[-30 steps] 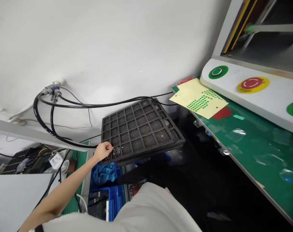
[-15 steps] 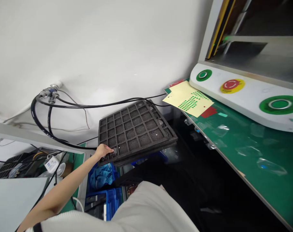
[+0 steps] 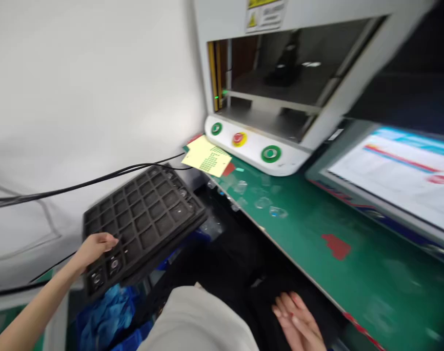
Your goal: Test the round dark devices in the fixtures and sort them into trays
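1. Holding the left hand [image 3: 95, 248] over the black gridded tray [image 3: 158, 209] with fingertips close together; cannot tell if clamped on anything.
2. Holding the right hand [image 3: 299, 324] low beside the green bench [image 3: 304, 231] with fingers loosely curled; cannot tell if gripping anything.
3. Finding the tray slanted near the wall [image 3: 97, 97], probably for easy reach.
4. Counting two dark ringed parts [image 3: 114, 264] in near-left pockets, plus three buttons [image 3: 271, 154] on the white panel [image 3: 254, 147].

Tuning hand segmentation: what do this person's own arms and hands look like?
Left hand and right hand: both ungloved, no rings apparent, though blurred. The left forearm is bare as far as shown; no sleeve or watch visible.
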A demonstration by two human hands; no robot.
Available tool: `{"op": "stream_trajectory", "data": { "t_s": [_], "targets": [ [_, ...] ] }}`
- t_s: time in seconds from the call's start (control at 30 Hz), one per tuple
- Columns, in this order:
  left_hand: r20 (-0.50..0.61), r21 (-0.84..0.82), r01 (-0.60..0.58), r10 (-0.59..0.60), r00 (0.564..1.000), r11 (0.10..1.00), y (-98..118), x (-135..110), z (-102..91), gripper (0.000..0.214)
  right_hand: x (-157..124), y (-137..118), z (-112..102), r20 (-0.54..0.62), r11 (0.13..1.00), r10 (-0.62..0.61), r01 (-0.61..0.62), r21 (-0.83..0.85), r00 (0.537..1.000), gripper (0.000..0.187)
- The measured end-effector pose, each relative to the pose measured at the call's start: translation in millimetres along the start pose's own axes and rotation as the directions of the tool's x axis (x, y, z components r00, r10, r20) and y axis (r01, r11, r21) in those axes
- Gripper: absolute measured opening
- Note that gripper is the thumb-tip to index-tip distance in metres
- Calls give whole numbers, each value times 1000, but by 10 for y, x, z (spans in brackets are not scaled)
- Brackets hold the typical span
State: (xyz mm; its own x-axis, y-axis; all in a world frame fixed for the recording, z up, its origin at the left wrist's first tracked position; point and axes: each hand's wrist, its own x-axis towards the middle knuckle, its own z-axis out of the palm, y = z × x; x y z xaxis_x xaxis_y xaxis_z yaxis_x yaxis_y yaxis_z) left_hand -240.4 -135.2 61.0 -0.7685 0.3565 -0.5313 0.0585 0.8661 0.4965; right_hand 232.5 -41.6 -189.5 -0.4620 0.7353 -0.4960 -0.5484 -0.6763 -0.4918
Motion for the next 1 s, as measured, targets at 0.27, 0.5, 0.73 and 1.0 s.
{"op": "stream_trajectory", "data": {
  "t_s": [0.27,0.5,0.73,1.0],
  "targets": [
    [448,-363,-161,324,834,918,1117,-326,2047,37,234,-74,259,67,981,-165,157,112,984,42],
    [561,-500,-52,369,741,865,1429,-698,3294,30,214,-106,307,95,965,-219,201,168,971,43],
    [413,-512,-61,308,857,857,1379,-665,3680,26,219,-124,277,124,966,-208,184,180,970,42],
    [411,-430,-37,233,881,902,1373,-639,3756,19,232,-140,308,128,975,-177,156,161,976,44]
  ]
}}
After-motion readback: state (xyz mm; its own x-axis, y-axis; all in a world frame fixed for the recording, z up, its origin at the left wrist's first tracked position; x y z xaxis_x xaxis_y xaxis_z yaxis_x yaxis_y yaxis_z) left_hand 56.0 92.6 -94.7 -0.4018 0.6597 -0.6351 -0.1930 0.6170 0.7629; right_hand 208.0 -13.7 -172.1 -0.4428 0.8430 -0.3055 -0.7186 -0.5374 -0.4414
